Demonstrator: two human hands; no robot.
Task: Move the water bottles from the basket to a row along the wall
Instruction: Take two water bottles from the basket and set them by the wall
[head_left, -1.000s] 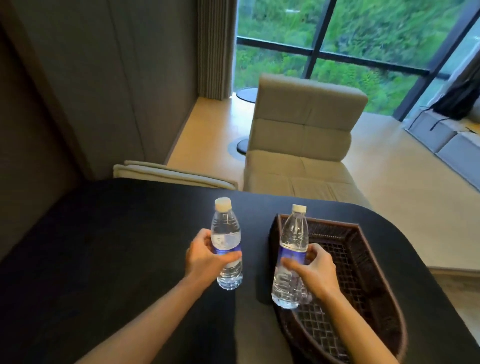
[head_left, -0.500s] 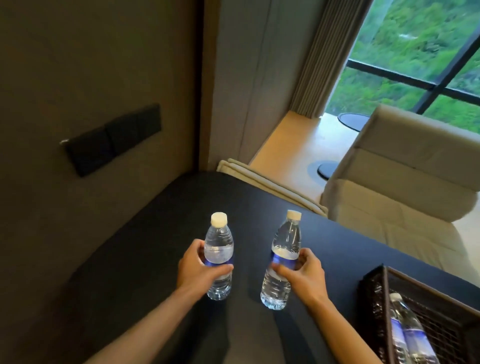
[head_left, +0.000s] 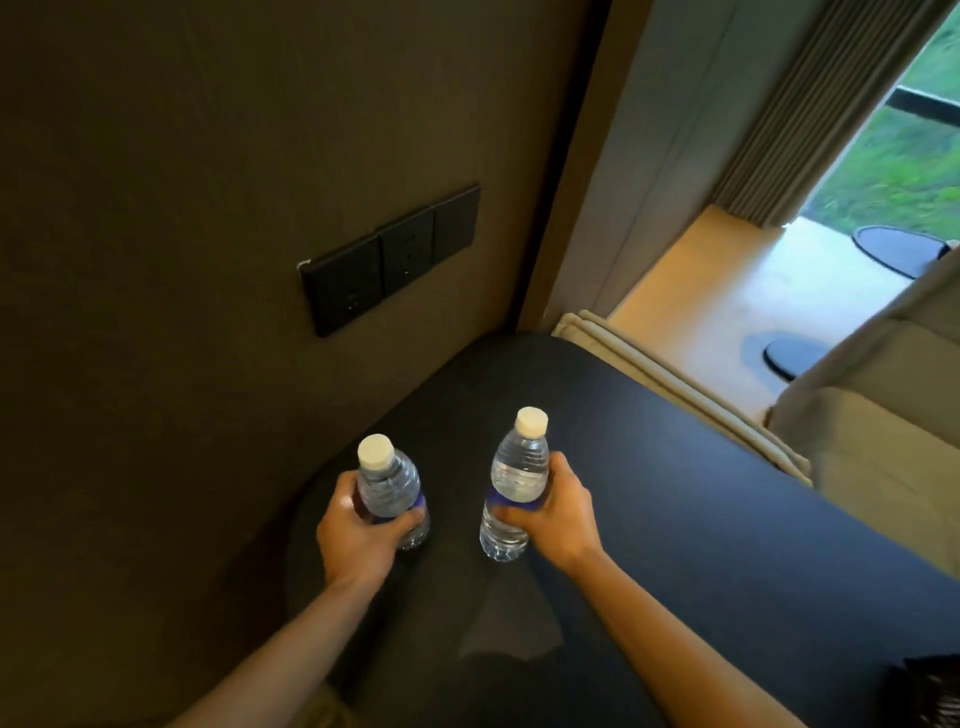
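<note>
Two clear water bottles with white caps and blue labels are held above the dark table (head_left: 675, 509). My left hand (head_left: 358, 530) grips the left bottle (head_left: 387, 480) around its middle, close to the brown wall (head_left: 182, 260). My right hand (head_left: 558, 512) grips the right bottle (head_left: 519, 467) at its label, a little further from the wall. Both bottles stand nearly upright; I cannot tell whether their bases touch the table. Only a corner of the dark woven basket (head_left: 935, 691) shows at the bottom right edge, its contents hidden.
A black panel of sockets (head_left: 389, 260) is set in the wall above the table. Beyond the table's far rounded edge lie a beige cushion edge (head_left: 675, 384), a pale armchair (head_left: 893, 415), a wooden floor and a curtain by the window.
Both hands have carried their bottles left, from the basket toward the wall. The view has swung left, so the basket has slid almost out of frame.
</note>
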